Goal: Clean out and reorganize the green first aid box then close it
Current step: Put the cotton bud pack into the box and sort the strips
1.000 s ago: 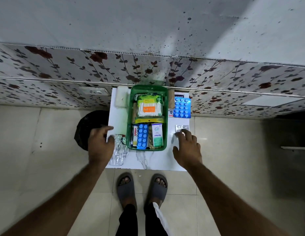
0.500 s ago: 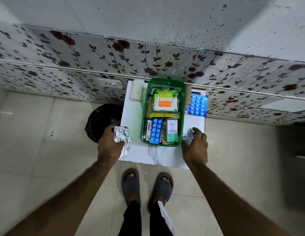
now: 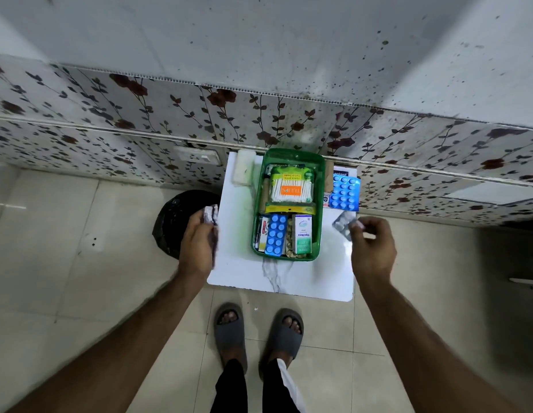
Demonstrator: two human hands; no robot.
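The green first aid box stands open on a small white marble table. Inside lie a cotton swab pack, a blue pill strip and a green-and-white carton. My left hand is at the table's left edge, closed around crumpled silver foil strips over a black bin bag. My right hand pinches a silver blister strip just right of the box.
A second blue pill strip lies on a white plaster packet right of the box. A white block sits at the table's back left. The floral wall stands directly behind. My sandalled feet are below the table's front edge.
My left hand picked up the foil strips and carried them left over the bin bag. My right hand closed on the silver blister strip and lifted it off the table.
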